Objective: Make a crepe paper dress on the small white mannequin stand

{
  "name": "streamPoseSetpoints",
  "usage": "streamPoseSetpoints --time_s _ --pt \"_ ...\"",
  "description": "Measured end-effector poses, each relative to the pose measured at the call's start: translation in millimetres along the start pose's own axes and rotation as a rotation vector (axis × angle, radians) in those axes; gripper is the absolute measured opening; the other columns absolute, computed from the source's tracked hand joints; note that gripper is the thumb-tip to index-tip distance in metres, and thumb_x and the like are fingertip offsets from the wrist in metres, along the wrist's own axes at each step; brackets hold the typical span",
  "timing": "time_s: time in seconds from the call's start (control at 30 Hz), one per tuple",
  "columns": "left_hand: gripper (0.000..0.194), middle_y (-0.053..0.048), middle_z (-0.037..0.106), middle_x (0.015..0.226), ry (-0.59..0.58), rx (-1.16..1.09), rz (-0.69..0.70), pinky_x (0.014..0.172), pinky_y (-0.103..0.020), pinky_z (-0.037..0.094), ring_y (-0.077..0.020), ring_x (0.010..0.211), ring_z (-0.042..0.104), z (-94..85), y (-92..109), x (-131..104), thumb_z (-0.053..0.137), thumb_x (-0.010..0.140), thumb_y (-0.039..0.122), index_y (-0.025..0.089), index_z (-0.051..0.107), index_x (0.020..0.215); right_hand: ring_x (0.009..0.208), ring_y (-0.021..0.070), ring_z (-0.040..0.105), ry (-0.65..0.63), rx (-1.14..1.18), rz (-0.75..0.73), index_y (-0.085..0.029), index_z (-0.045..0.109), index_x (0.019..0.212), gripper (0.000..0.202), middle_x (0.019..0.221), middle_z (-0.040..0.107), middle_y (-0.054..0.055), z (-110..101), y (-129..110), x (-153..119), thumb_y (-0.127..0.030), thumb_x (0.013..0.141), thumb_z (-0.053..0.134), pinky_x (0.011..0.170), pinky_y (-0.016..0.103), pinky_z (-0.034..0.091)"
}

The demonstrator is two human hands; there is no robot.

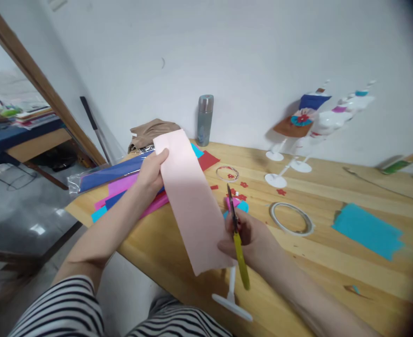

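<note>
A long pale pink strip (192, 201), felt or crepe paper, I cannot tell which, slants upright over the table. My left hand (152, 172) is closed on its upper left edge, thumb on the front face. At its lower right edge, my right hand (250, 238) is closed around yellow-handled scissors (239, 248) with dark blades pointing up. The right thumb also touches the strip there. Behind the strip and right hand stands a white stand (231, 304); its upper part is mostly hidden, with pink and turquoise pieces (242, 206) showing above the hand.
Coloured sheets (117, 175) lie left, near brown cloth (155, 131) and a flask (205, 120). Small mannequins (332, 120) stand at the back right. A tape roll (307, 224), red flower cut-outs (281, 192) and a turquoise piece (367, 229) lie on the wooden table (318, 276).
</note>
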State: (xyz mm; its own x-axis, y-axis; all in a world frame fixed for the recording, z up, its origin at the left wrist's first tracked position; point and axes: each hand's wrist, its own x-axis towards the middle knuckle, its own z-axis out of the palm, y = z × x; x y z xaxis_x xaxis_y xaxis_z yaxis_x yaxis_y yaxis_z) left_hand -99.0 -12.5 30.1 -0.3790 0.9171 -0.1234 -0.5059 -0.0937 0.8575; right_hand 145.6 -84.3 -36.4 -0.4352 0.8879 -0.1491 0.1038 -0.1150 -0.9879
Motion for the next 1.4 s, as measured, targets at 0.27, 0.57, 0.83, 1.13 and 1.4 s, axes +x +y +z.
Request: streamPoseSetpoints --time_s 0.27,0.57,0.83,1.13,1.4 --pt "0.027 -0.008 0.082 0.102 0.022 -0.101 -0.135 0.094 -0.033 0.060 -0.0256 0.106 0.076 -23.7 -37.7 -61.8 0.071 0.093 0.041 0.015 0.074 0.101 0.053 0.0107 0.041 0.100 -0.003 -0.001 -0.025 0.055 0.078 0.038 0.060 0.049 -0.008 -14.8 -16.7 3.5 -0.030 0.054 0.084 0.051 0.025 0.035" --pt "0.027 -0.007 0.079 0.117 -0.264 0.009 -0.512 0.085 -0.025 0.062 -0.0207 0.104 0.075 3.8 -90.9 -102.5 0.073 0.087 0.019 0.017 0.074 0.114 0.066 0.0164 0.056 0.265 -0.213 -0.169 -0.022 0.066 0.078 0.027 0.074 0.065 0.000 -56.4 -41.7 3.9 -0.023 0.055 0.079 0.058 0.030 0.044" --pt "0.028 -0.007 0.082 0.109 -0.371 -0.025 -0.526 0.062 -0.026 0.062 -0.0232 0.090 0.077 12.9 -90.2 -99.7 0.075 0.086 0.024 0.020 0.076 0.113 0.061 0.0163 0.051 0.409 -0.432 -0.279 -0.024 0.061 0.072 0.015 0.061 0.053 -0.002 -68.8 -38.0 2.0 -0.022 0.061 0.071 0.056 0.029 0.036" --pt "0.019 -0.012 0.080 0.082 -0.363 -0.030 -0.949 0.064 -0.021 0.060 -0.0172 0.072 0.078 -10.8 -95.3 -125.8 0.067 0.096 0.024 0.009 0.078 0.095 0.055 0.0138 0.046 0.223 -0.661 -0.255 -0.023 0.061 0.069 0.014 0.061 0.053 -0.002 -69.9 -41.6 -3.7 -0.016 0.058 0.057 0.051 0.027 0.032" --pt "0.036 -0.012 0.079 0.077 -0.411 0.109 -1.065 0.058 -0.015 0.056 -0.0142 0.067 0.076 -29.3 -88.8 -132.6 0.064 0.097 0.035 0.008 0.081 0.081 0.056 0.0140 0.046 0.166 -0.650 -0.244 -0.024 0.065 0.074 0.007 0.064 0.056 -0.001 -66.3 -29.2 -6.1 -0.023 0.070 0.070 0.052 0.029 0.034"
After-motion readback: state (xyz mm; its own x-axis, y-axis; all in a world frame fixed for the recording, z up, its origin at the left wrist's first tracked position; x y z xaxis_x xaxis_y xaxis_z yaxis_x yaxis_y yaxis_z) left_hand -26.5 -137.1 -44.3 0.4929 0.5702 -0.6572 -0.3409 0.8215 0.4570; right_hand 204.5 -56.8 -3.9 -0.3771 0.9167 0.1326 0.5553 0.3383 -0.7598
